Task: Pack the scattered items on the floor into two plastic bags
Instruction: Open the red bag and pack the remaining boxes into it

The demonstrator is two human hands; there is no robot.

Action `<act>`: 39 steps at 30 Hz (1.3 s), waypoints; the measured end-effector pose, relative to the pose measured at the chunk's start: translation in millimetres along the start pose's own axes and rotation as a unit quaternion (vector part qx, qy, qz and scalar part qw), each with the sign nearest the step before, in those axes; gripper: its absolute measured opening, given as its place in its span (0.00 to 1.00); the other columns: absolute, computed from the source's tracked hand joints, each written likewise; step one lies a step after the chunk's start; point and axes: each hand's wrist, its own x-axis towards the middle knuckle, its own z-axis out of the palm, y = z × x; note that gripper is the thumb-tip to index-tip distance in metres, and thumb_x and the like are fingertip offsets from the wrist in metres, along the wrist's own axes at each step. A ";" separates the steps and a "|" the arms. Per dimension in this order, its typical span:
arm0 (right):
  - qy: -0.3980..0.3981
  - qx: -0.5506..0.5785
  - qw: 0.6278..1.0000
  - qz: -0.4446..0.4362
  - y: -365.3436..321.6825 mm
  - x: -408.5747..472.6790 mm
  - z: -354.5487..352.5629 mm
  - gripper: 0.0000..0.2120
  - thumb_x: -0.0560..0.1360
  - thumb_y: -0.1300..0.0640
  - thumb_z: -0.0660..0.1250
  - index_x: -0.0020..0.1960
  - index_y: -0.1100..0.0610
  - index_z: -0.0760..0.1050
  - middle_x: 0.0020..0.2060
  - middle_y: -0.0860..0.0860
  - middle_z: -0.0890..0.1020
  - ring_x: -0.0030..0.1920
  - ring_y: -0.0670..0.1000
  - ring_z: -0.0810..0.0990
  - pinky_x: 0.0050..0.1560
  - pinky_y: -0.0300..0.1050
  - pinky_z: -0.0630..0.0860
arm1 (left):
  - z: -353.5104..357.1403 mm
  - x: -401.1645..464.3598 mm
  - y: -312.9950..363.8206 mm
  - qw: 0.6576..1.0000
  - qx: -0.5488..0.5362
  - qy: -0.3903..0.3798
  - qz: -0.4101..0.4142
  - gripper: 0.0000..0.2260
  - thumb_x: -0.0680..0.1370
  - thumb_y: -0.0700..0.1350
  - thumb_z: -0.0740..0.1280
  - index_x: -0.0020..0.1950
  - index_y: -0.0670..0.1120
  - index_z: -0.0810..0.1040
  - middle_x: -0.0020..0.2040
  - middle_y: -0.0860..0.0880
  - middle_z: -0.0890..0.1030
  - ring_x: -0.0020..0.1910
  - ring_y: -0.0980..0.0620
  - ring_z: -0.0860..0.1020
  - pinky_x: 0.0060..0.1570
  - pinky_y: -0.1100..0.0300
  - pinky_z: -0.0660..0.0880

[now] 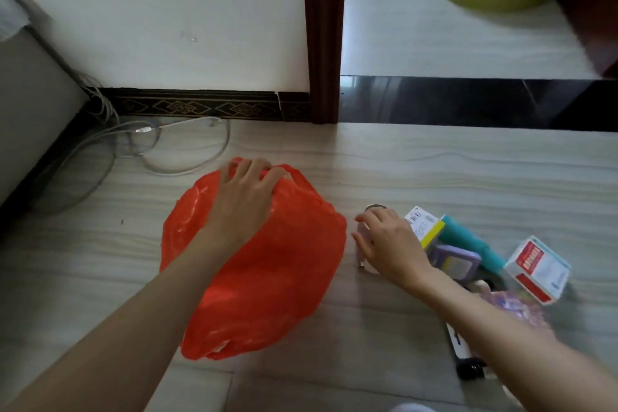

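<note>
Here the left hand [245, 197] lies on the far top edge of a red plastic bag [267, 271], its fingers [234, 168] curled over the rim and gripping the bunched plastic by the handles. The bag sits puffed up on the pale tiled floor [418, 164], most of its body spreading out below the palm and toward the person.

Just to the right of the bag, the right hand [389, 244] hovers low over a cluster of items with its fingers [363, 219] loosely spread and bent downward. Beneath those fingertips sits a small pale object [363, 254], mostly hidden; whether the fingers touch it cannot be told. A round metallic lid or tin [376, 207] peeks out just beyond the knuckles.

Right of the hand, touching its back edge, lies a white and yellow box [424, 224], and past that a teal tube [471, 244]. A lavender compact case [456, 259] rests near the wrist. Farther from the fingers, well to the right, a white and red box [538, 269] stands tilted. A pinkish patterned packet [515, 306] lies along the forearm, partly blurred.

Beyond the left fingertips, grey cables [187, 147] loop across the floor by the wall.
</note>
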 end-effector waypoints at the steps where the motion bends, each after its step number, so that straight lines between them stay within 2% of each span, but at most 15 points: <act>1: 0.007 -0.010 1.000 0.009 9.1 -6.0 -0.7 0.11 0.64 0.59 0.72 0.46 0.60 0.78 0.42 0.57 0.82 0.42 0.61 0.80 0.40 0.54 0.78 | 1.0 -1.5 7.1 1.000 -0.003 -0.006 0.014 0.19 0.67 0.39 0.65 0.57 0.49 0.76 0.54 0.45 0.78 0.54 0.43 0.75 0.58 0.44 0.65; 3: 0.018 -0.038 0.998 0.046 31.7 -17.7 -1.3 0.17 0.61 0.60 0.75 0.48 0.61 0.77 0.44 0.59 0.81 0.44 0.63 0.80 0.43 0.55 0.78 | 3.2 -3.6 25.2 0.998 -0.015 -0.022 0.053 0.23 0.65 0.41 0.62 0.61 0.49 0.73 0.59 0.46 0.75 0.61 0.45 0.71 0.63 0.40 0.61; 6: 0.014 -0.058 0.991 0.123 62.6 -25.5 -7.3 0.26 0.64 0.54 0.75 0.58 0.61 0.74 0.54 0.60 0.78 0.54 0.63 0.76 0.57 0.56 0.72 | 15.1 -2.8 59.3 0.993 -0.042 -0.027 0.103 0.23 0.65 0.41 0.63 0.61 0.48 0.71 0.60 0.46 0.74 0.63 0.45 0.68 0.66 0.44 0.57; 11: -0.092 -0.094 0.976 0.174 95.3 -16.5 -12.5 0.42 0.69 0.37 0.65 0.73 0.57 0.55 0.71 0.55 0.63 0.71 0.55 0.60 0.72 0.53 0.52 | 49.7 12.0 114.3 0.977 -0.112 -0.091 0.156 0.27 0.64 0.41 0.72 0.63 0.42 0.73 0.62 0.40 0.75 0.63 0.41 0.73 0.61 0.50 0.70; 12: -0.112 -0.095 0.973 0.181 99.7 -14.0 -12.4 0.44 0.68 0.35 0.64 0.74 0.57 0.52 0.72 0.54 0.61 0.73 0.54 0.57 0.73 0.54 0.50 | 55.2 17.5 122.5 0.971 -0.132 -0.122 0.155 0.30 0.65 0.42 0.73 0.66 0.41 0.70 0.66 0.39 0.72 0.66 0.40 0.70 0.62 0.51 0.69; 15: -0.163 -0.090 0.964 0.191 110.4 -7.2 -9.2 0.48 0.67 0.32 0.62 0.75 0.57 0.47 0.73 0.54 0.59 0.73 0.54 0.56 0.73 0.56 0.48 | 72.8 37.2 137.0 0.955 -0.143 -0.231 0.118 0.37 0.73 0.48 0.68 0.75 0.44 0.50 0.76 0.42 0.51 0.75 0.45 0.51 0.72 0.54 0.53; 16: -0.173 -0.085 0.963 0.190 112.3 -6.3 -8.0 0.47 0.68 0.33 0.62 0.75 0.57 0.47 0.72 0.55 0.61 0.73 0.55 0.57 0.73 0.56 0.48 | 79.7 42.9 140.1 0.949 -0.140 -0.260 0.109 0.39 0.74 0.50 0.68 0.76 0.45 0.46 0.76 0.42 0.47 0.75 0.45 0.48 0.72 0.54 0.52; 18: -0.174 -0.079 0.964 0.186 113.6 -5.9 -4.5 0.46 0.68 0.35 0.64 0.75 0.56 0.48 0.69 0.56 0.65 0.71 0.56 0.60 0.73 0.56 0.47 | 93.7 49.7 146.2 0.940 -0.148 -0.287 0.107 0.41 0.72 0.50 0.69 0.76 0.45 0.46 0.76 0.41 0.51 0.74 0.44 0.53 0.71 0.52 0.58; 21: -0.143 -0.068 0.971 0.178 114.4 -4.8 0.7 0.42 0.68 0.41 0.66 0.73 0.57 0.52 0.64 0.58 0.69 0.66 0.57 0.64 0.73 0.53 0.50 | 105.8 54.8 154.0 0.945 -0.169 -0.254 0.120 0.28 0.72 0.43 0.67 0.70 0.42 0.63 0.65 0.39 0.67 0.64 0.41 0.67 0.58 0.49 0.70; 23: -0.111 -0.046 0.977 0.177 114.9 -4.5 0.3 0.40 0.67 0.43 0.68 0.72 0.57 0.55 0.61 0.58 0.70 0.63 0.57 0.65 0.70 0.51 0.57 | 103.9 57.3 153.9 0.949 -0.175 -0.239 0.105 0.21 0.72 0.42 0.65 0.64 0.41 0.68 0.61 0.41 0.70 0.59 0.42 0.69 0.54 0.49 0.72; 27: -0.020 0.014 0.983 0.180 111.0 -8.1 -9.8 0.41 0.67 0.44 0.70 0.73 0.58 0.57 0.59 0.58 0.70 0.59 0.56 0.68 0.62 0.49 0.65 | 86.1 46.3 141.8 0.953 -0.242 -0.173 0.062 0.25 0.70 0.43 0.70 0.66 0.41 0.69 0.63 0.41 0.71 0.61 0.43 0.68 0.58 0.53 0.70; 29: 0.003 0.043 0.982 0.184 105.2 -12.3 -15.6 0.41 0.67 0.45 0.71 0.72 0.59 0.59 0.59 0.59 0.70 0.59 0.57 0.68 0.60 0.47 0.64 | 65.6 39.0 129.4 0.955 -0.270 -0.110 0.044 0.28 0.69 0.42 0.73 0.67 0.40 0.70 0.62 0.39 0.72 0.61 0.41 0.69 0.60 0.53 0.69; 33: 0.062 0.146 0.967 0.201 74.9 -22.0 -27.4 0.40 0.63 0.41 0.68 0.69 0.59 0.65 0.58 0.60 0.73 0.59 0.57 0.70 0.60 0.46 0.64 | 16.3 13.2 96.8 0.950 -0.304 -0.057 -0.033 0.30 0.67 0.43 0.75 0.66 0.42 0.71 0.60 0.42 0.72 0.60 0.45 0.70 0.59 0.61 0.65; 36: 0.050 0.206 0.964 0.163 37.4 -26.9 -28.3 0.40 0.60 0.33 0.61 0.65 0.56 0.70 0.54 0.55 0.77 0.55 0.53 0.73 0.58 0.47 0.69 | -3.0 -29.2 69.8 0.948 -0.300 -0.055 -0.088 0.28 0.64 0.42 0.76 0.63 0.42 0.73 0.58 0.43 0.73 0.56 0.45 0.71 0.56 0.67 0.63; 39: 0.012 0.251 0.962 0.109 -3.5 -31.0 -14.9 0.38 0.60 0.33 0.61 0.63 0.55 0.71 0.51 0.50 0.77 0.49 0.48 0.75 0.53 0.39 0.71 | 0.1 -75.4 43.6 0.949 -0.267 -0.068 -0.152 0.27 0.62 0.38 0.77 0.61 0.40 0.75 0.55 0.40 0.75 0.53 0.41 0.73 0.54 0.60 0.68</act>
